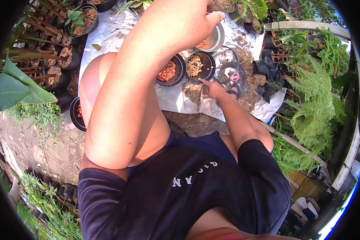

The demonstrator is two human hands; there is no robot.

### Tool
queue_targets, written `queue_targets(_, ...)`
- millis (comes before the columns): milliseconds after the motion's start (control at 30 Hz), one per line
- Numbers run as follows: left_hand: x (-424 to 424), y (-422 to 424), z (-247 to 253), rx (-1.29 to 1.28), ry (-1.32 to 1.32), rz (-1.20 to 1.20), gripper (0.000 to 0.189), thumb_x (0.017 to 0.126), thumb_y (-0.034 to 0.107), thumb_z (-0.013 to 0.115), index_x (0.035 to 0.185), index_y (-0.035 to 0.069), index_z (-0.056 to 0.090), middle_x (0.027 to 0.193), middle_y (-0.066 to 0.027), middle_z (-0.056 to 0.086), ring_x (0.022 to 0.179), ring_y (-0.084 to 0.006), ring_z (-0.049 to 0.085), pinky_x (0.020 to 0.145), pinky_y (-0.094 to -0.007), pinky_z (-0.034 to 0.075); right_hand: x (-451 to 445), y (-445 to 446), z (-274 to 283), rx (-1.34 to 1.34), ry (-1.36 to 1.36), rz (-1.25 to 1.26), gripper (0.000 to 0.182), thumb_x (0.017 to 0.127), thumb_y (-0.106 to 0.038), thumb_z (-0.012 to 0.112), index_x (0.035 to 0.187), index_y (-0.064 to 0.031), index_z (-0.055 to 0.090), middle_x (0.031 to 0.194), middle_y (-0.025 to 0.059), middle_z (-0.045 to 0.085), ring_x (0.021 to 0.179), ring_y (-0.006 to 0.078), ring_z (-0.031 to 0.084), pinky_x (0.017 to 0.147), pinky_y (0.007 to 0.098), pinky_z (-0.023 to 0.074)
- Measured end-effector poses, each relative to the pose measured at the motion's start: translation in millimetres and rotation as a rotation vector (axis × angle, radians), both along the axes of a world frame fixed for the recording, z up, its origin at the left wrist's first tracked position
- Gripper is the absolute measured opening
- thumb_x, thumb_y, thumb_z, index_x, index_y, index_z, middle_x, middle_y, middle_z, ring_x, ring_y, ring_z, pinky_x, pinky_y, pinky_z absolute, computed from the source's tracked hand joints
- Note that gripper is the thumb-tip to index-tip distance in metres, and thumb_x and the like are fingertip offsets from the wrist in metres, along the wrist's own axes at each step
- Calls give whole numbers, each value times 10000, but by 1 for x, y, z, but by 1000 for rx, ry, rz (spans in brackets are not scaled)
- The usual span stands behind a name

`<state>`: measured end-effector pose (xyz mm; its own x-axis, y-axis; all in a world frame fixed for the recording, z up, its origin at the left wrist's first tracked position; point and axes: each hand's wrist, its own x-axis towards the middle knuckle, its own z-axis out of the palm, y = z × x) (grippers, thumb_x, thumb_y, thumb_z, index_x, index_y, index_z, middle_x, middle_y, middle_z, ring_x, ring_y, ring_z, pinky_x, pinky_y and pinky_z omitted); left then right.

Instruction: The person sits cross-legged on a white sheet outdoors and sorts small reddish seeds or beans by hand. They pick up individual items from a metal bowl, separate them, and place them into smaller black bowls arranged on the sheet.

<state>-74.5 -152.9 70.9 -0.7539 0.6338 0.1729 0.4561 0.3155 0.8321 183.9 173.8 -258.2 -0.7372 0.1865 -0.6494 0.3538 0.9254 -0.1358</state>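
Note:
My left hand (211, 19) is raised across the upper middle, above a grey pot (219, 39) with red berries or seeds in its bottom. Its thumb points right and most of its fingers are hidden, so I cannot tell if it holds anything. My right hand (215, 89) is at the near rim of a black pot (209, 64) of peeled, pale-tan seeds (194, 66). One finger reaches left with a tiny pale spot at its tip, a seed or a nail. Left of that pot, another black pot (181, 70) contains reddish berry-like seeds (167, 72), partly behind my left forearm.
Pink-handled scissors (234, 77) lie among coiled black hose or rings (243, 81) beside my sandalled foot (234, 88). A soil-stained white sheet (174, 100) covers the ground. Potted plants (84, 22) crowd the left; ferns (310, 102) and a rail (306, 27) border the right.

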Motion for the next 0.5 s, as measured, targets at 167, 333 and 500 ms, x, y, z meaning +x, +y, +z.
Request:
queue_targets(167,-4,5,-7,-22,55,60,333,957,277,598,953,-35,714,906,-248,718,900,-429,700,838,-485,544,-15,-6,-13,-75,-14,48,779,849,-111,632,1582,-263,419,1048,283,718,1013,448,693,939,490,552)
queue_targets(333,-6,4,-13,1,66,34,347,965,284,594,937,-44,700,904,-260,711,896,-431,697,836,-500,541,-19,-8,-15,-86,14,-69,707,868,-103,633,1550,-176,463,974,249,726,911,412,708,860,494,559)
queue_targets(500,-6,-3,-9,-9,111,12,348,967,287,592,940,-41,707,913,-260,714,897,-429,698,838,-499,542,-19,5,-21,-131,182,94,514,895,-115,685,1397,-81,582,821,141,722,681,285,690,706,383,569)
